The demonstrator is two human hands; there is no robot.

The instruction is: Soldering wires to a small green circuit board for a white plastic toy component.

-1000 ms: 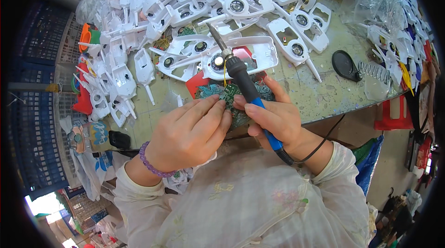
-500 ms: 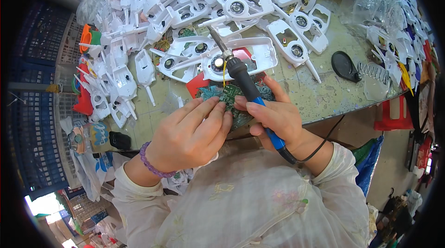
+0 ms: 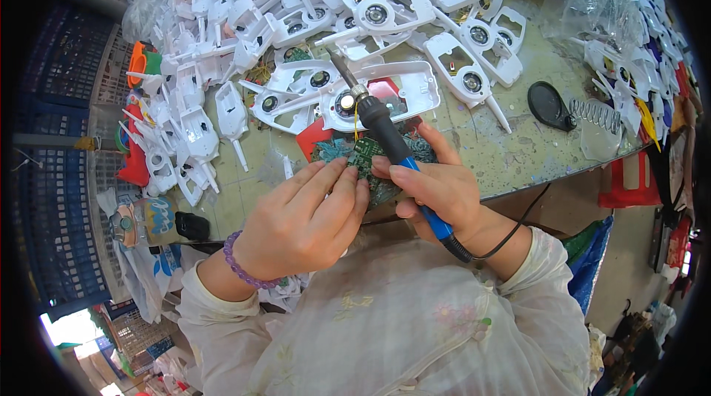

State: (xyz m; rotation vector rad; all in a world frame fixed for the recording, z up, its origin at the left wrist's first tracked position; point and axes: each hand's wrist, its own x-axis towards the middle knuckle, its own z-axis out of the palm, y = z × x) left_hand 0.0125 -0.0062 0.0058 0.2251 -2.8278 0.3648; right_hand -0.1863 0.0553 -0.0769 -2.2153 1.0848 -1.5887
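The left hand (image 3: pixel 300 211), fingers together, touches a green circuit board (image 3: pixel 364 159) over the worktable (image 3: pixel 511 162); its grip I can't tell; the right hand's (image 3: pixel 442 194) fingers clamp a soldering iron (image 3: pixel 383 128)

Bright, even light; fisheye-bent edges, black corners

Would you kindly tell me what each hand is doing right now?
Left hand: fingertips at the green circuit board; grip cannot be told.
Right hand: holding the soldering iron.
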